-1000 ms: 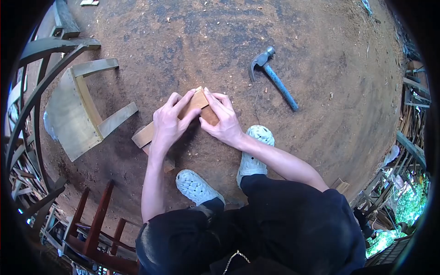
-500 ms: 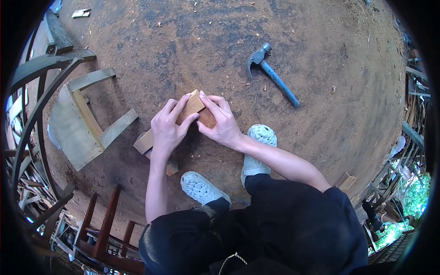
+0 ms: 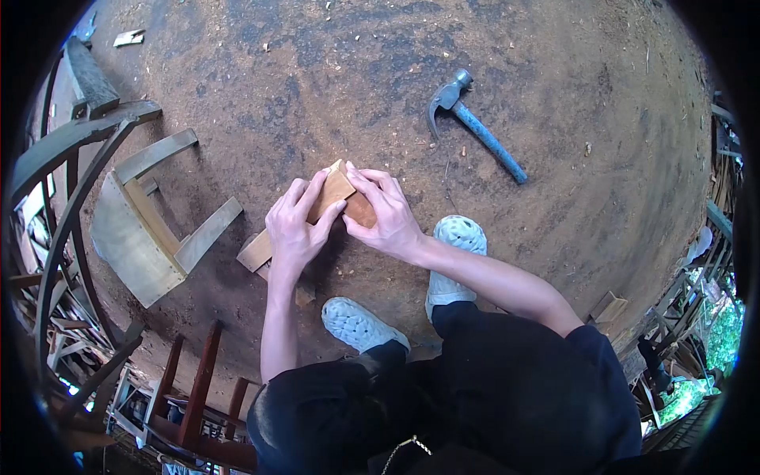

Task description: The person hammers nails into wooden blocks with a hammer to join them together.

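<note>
My left hand (image 3: 294, 220) is closed on a light wooden block (image 3: 336, 190), with the fingers along its far side and the thumb on its near side. A redder wooden piece (image 3: 362, 210) sits against that block, with my right hand (image 3: 387, 207) closed round it. The two pieces touch at an angle between my hands, and much of both is hidden by fingers. A claw hammer (image 3: 477, 127) with a worn blue handle lies on the ground, ahead and to the right of my right hand.
A small wooden seat-like frame (image 3: 134, 237) lies on the left. Another wood piece (image 3: 255, 252) is by my left wrist. Curved dark bars (image 3: 59, 206) and reddish chair legs (image 3: 201, 380) stand at lower left. A wood offcut (image 3: 608, 307) lies at right; stacked timber (image 3: 716, 214) lines the edge.
The view has shifted slightly, so the ground objects sit a little differently in the picture. Both hands keep much the same grip on the two wooden pieces.
</note>
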Demonstrator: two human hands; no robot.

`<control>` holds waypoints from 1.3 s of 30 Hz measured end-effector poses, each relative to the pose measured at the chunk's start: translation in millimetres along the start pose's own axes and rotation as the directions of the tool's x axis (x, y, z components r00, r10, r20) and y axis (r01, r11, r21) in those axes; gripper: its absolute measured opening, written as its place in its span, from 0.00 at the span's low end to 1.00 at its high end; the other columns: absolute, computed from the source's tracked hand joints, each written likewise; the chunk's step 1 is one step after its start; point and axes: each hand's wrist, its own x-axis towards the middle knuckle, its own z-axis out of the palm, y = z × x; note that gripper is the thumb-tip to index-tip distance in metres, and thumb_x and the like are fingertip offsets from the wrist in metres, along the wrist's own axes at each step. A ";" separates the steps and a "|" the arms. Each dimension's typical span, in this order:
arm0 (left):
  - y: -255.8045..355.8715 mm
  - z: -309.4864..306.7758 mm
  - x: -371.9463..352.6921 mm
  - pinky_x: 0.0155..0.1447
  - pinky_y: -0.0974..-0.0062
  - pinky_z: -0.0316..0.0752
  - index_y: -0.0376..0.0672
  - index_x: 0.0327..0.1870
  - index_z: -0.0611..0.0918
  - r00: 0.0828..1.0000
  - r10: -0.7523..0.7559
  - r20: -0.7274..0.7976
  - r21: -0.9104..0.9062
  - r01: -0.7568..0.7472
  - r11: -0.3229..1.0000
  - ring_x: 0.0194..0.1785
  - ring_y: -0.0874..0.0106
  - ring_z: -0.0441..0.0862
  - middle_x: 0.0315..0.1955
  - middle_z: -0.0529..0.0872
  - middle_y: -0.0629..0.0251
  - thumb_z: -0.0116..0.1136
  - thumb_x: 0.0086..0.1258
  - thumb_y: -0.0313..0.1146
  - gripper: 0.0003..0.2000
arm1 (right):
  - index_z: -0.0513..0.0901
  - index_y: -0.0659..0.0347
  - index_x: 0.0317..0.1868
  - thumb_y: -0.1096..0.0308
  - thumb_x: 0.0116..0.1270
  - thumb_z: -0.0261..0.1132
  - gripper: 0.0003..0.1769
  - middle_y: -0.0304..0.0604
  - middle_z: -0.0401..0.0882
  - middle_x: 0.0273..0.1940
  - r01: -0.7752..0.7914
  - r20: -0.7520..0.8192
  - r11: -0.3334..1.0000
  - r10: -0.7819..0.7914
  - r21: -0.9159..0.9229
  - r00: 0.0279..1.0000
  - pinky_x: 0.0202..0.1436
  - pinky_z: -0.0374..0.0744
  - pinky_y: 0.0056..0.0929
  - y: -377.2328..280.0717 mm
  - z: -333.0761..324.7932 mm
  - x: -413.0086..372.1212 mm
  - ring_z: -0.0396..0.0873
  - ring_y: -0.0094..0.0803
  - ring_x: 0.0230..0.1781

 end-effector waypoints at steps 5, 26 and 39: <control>-1.3 1.9 -1.9 0.45 0.64 0.83 0.42 0.65 0.87 1.000 -0.012 0.001 0.021 0.012 1.000 0.40 0.59 0.89 0.41 0.88 0.60 0.78 0.65 0.39 0.27 | 0.74 0.68 0.74 0.69 0.57 0.78 0.43 0.55 0.77 0.71 0.022 -0.018 1.000 -0.022 0.005 1.000 0.71 0.75 0.47 -0.4 -0.3 0.4 0.76 0.49 0.68; -2.4 2.9 -1.9 0.43 0.64 0.82 0.45 0.66 0.86 1.000 -0.004 -0.014 0.003 0.004 1.000 0.38 0.61 0.88 0.39 0.86 0.62 0.79 0.63 0.39 0.28 | 0.73 0.67 0.75 0.68 0.57 0.78 0.44 0.55 0.76 0.71 0.023 -0.026 1.000 -0.023 -0.016 0.999 0.71 0.74 0.47 -2.4 2.8 -0.3 0.75 0.50 0.68; -4.2 2.8 3.1 0.49 0.61 0.84 0.47 0.59 0.89 0.992 0.038 -0.117 -0.070 -0.046 0.996 0.46 0.61 0.88 0.44 0.86 0.63 0.81 0.60 0.44 0.26 | 0.72 0.67 0.70 0.70 0.56 0.78 0.41 0.56 0.75 0.73 0.054 -0.037 0.998 -0.055 -0.036 0.998 0.72 0.75 0.49 -4.1 1.9 0.1 0.76 0.52 0.69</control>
